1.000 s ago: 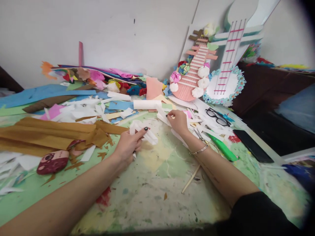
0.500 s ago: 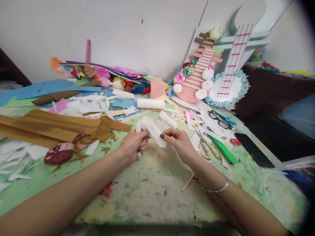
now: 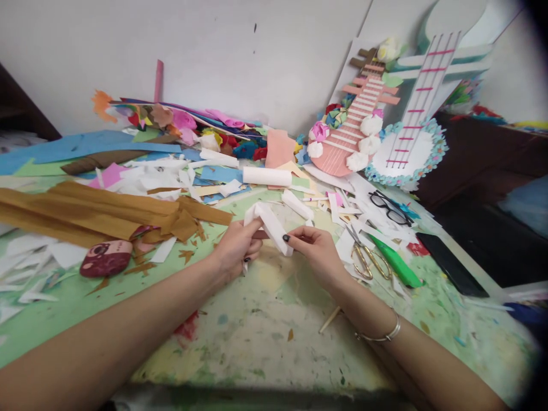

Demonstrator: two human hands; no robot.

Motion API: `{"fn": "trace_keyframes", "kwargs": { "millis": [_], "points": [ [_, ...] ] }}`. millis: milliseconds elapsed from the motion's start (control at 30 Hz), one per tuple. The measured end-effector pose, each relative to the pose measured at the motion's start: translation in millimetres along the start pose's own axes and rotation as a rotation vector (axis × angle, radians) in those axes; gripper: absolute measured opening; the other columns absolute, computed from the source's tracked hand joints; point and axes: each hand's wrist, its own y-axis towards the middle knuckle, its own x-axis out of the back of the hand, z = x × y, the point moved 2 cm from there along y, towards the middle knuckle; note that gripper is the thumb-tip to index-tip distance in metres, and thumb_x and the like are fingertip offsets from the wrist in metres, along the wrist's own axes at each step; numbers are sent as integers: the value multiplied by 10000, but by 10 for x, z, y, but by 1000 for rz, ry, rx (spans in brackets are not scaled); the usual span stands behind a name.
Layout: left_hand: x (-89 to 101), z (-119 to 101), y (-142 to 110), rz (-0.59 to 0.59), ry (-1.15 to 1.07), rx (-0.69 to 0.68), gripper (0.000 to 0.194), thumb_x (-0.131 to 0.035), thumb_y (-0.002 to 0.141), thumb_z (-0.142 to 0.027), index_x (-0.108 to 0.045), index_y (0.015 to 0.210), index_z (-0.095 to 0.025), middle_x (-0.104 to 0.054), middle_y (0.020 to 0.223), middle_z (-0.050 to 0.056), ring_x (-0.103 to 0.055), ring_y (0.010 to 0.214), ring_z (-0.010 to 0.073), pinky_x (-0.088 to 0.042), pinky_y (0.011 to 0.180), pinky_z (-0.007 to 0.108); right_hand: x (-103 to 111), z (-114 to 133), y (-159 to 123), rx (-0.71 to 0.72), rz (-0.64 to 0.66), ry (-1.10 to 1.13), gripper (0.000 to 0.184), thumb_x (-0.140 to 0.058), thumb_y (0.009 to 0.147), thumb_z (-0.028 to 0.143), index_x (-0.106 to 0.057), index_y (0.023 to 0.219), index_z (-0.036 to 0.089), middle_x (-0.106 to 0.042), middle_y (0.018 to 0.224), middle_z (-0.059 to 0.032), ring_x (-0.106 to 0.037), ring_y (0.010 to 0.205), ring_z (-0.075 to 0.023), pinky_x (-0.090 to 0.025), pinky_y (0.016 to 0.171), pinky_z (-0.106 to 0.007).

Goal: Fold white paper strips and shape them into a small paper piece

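Observation:
A folded strip of white paper [image 3: 271, 227] is held up between both hands above the green, paint-stained table [image 3: 257, 342]. My left hand [image 3: 240, 246] is closed around one end, with a small white tip showing below its fingers. At the other, lower end my right hand [image 3: 311, 246] pinches the strip between thumb and fingers. Just behind the hands lie a short white paper roll [image 3: 297, 204] and a longer white roll [image 3: 267, 176]. Gold-handled scissors [image 3: 366, 260] rest right of my right hand, and a thin wooden stick [image 3: 329, 319] lies near that wrist.
Brown crepe paper [image 3: 103, 214], a dark red rounded case [image 3: 106, 258] and white scraps cover the left. On the right are a green tool [image 3: 396, 262], black glasses [image 3: 390, 208] and a phone [image 3: 451, 264]. Two paper instrument models [image 3: 355, 128] lean against the back wall.
The view has shifted slightly, so most things appear a little further right. The white strip remains between both hands, its upper fold now looking narrower near my left hand.

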Motion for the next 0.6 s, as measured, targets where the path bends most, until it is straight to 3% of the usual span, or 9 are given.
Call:
{"fn": "trace_keyframes", "kwargs": {
  "millis": [133,233,333,433,600],
  "points": [
    [-3,-6,-5,33,-66,7,336,-526,873,-484,-548,860,-149,-688,768,99,-171,294,-19,-119,309,156,12,-12,9,10,-29,18,198,-762,626,317,-698,701,146,-657,665,-16,-539,611,-109,-382,594,-251],
    [-4,-4,-10,67,-61,-30,406,-614,801,-542,-556,827,-142,-668,718,79,-164,307,-22,-110,311,159,20,-15,8,6,-43,32,203,-767,616,319,-701,698,146,-667,672,-25,-558,622,-123,-402,606,-261],
    [-16,-4,-24,76,6,-76,366,-766,676,-427,-567,746,-128,-550,546,-11,-170,328,-17,-107,320,157,21,-2,-6,0,-50,33,200,-766,617,323,-703,691,147,-669,659,-26,-563,614,-128,-414,607,-267],
    [-26,-6,-33,41,56,-83,278,-786,630,-301,-599,730,-122,-382,434,-83,-174,335,-2,-106,329,160,21,23,-25,1,-62,-11,184,-768,615,313,-711,679,150,-674,654,-28,-554,599,-125,-407,597,-265],
    [-34,-12,-33,22,65,-74,187,-732,659,-248,-597,695,-124,-445,487,-55,-181,334,-7,-98,334,174,27,40,-38,7,-65,-24,173,-768,618,310,-732,693,158,-698,700,-47,-573,633,-139,-427,631,-282]
  ]
}}
